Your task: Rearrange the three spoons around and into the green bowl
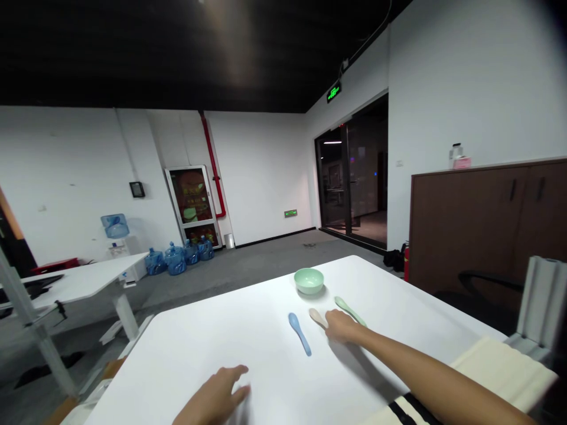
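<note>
On the white table, my right hand (pixel 341 326) is closed over the handle of a beige spoon (pixel 318 318), whose bowl end points away to the left. A green spoon (pixel 348 308) lies just beyond that hand, its lower end close to my wrist. To the left rests a blue spoon (pixel 300 334), untouched. A light green bowl (pixel 309 281) stands upright farther back. My left hand (pixel 221 394) hovers near the front left of the table, thumb and forefinger apart, holding nothing.
The white tabletop (pixel 199 336) ends at a rounded far edge. A cream cloth with black stripes (pixel 500 369) lies at the right near a grey metal post (pixel 540 301). A brown cabinet (pixel 469 224) stands behind on the right; several blue water bottles (pixel 175 260) stand on the floor.
</note>
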`<control>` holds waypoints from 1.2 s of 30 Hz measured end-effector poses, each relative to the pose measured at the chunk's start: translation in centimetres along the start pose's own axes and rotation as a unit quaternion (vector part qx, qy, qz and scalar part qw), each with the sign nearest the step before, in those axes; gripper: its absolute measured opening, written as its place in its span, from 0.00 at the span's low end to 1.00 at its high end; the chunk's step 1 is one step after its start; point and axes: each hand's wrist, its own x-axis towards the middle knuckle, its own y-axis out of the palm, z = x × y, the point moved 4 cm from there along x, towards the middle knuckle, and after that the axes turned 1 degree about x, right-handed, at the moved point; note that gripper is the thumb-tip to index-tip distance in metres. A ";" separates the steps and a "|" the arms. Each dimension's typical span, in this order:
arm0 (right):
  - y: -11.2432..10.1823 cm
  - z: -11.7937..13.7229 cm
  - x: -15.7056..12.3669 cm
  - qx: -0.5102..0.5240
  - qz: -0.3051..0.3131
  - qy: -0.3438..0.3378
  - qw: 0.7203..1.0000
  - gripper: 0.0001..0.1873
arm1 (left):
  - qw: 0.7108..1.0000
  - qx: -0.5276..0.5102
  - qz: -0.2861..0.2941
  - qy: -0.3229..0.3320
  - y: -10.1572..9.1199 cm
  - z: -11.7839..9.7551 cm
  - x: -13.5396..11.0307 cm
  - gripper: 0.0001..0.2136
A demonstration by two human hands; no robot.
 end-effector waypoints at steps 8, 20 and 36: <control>-5.8 0.3 2.5 0.039 -0.110 -0.021 0.993 0.13 | 1.000 0.007 0.001 0.000 0.1 0.0 0.3 0.26; -7.7 1.6 9.8 0.046 -0.174 0.060 0.982 0.19 | 1.000 -0.002 0.002 -0.020 0.0 0.8 0.5 0.26; -6.0 1.2 12.0 0.044 -0.135 0.068 0.988 0.19 | 0.999 -0.011 0.009 -0.030 -0.2 0.5 0.7 0.26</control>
